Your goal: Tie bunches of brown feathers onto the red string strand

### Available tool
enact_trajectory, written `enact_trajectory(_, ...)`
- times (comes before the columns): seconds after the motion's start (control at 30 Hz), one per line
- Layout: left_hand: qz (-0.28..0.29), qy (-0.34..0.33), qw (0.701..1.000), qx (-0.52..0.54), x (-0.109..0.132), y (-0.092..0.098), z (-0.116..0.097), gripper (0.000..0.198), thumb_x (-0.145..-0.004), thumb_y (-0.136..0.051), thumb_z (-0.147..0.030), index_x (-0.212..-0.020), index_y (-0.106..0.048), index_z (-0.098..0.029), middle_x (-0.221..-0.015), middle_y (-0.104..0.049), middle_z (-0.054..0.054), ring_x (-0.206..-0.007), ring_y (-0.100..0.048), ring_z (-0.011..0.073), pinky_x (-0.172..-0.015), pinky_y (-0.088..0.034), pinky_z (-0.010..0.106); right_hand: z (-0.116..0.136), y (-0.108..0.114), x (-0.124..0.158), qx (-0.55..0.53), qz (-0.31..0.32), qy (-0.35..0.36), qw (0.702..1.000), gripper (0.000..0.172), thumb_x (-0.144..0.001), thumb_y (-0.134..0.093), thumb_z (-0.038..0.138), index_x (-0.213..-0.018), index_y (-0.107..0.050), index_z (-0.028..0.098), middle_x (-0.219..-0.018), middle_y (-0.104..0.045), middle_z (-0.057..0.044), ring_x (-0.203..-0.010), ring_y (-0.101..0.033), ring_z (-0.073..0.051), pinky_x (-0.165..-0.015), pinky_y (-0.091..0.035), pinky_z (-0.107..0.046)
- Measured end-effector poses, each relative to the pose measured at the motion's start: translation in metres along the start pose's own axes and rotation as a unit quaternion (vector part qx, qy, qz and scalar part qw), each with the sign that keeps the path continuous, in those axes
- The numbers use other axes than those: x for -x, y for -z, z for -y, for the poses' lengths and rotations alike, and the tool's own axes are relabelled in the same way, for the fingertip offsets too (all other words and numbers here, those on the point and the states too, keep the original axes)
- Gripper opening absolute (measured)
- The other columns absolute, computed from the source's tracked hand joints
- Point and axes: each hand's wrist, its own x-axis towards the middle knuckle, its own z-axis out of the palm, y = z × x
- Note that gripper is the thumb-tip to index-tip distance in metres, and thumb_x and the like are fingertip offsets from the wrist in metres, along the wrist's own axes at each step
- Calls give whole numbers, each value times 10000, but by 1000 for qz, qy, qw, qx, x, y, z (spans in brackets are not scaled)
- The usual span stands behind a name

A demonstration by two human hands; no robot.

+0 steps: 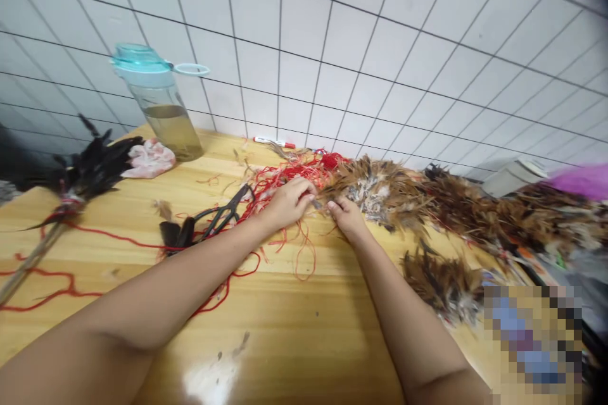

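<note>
Left hand: fingers curled, nearly closed, over strands of red yarn; the yarn appears held.
Right hand: thumb and forefinger drawn close together beside a brown feather bundle; whether they grip anything cannot be told.
Between hands: fingertips almost touching; a small grey item, too small to identify.
Yarn location: tangled on the wooden table, running under the left hand and spreading left.
Feather location: on the table, just past the right hand.
Left of hands: black-handled scissors, lying on the yarn beside dark feathers.
Rear edge: water bottle, upright against the tiled wall; red-capped marker.
Far left: black feather duster, resting near a pink cloth.
</note>
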Motion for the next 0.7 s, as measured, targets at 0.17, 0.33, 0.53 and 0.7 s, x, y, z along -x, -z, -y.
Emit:
enact_trajectory(0.17,-2,-72,996,-48,1,-3,6,101,-847,-431,-133,-833,-526,-165,-846,-575,57,-842,-508,174,-766,-411,298,8,-3,5,95,6,59,994,145,-742,-522,298,-641,-512,195,-705,-554,-10,-724,-494,-151,-716,-396,-270)
enact_trajectory(0.33,-5,-88,995,-56,2,-5,11,136,-853,-411,-121,-873,-540,-160,-874,-582,72,-865,-512,183,-784,-422,311,19,-3,12,85,8,9,996,214,-738,-541,349,-607,-489,187,-603,-475,25,-605,-428,-119,-589,-354,-239)
enact_trajectory(0.53,-6,-73,994,-77,1,-2,12,141,-871,-416,-159,-868,-556,-153,-877,-596,76,-872,-514,196,-789,-421,325,67,42,25,65,-22,11,998,305,-758,-530,463,-659,-517,175,-563,-427,44,-547,-371,-95,-529,-306,-231)
enact_trajectory(0.7,-13,-65,995,-76,0,1,12,141,-874,-420,-169,-835,-555,-158,-851,-590,66,-853,-512,193,-777,-417,324,86,116,80,242,-134,-27,961,334,-744,-560,484,-623,-524,174,-570,-451,24,-559,-409,-109,-523,-301,-241)
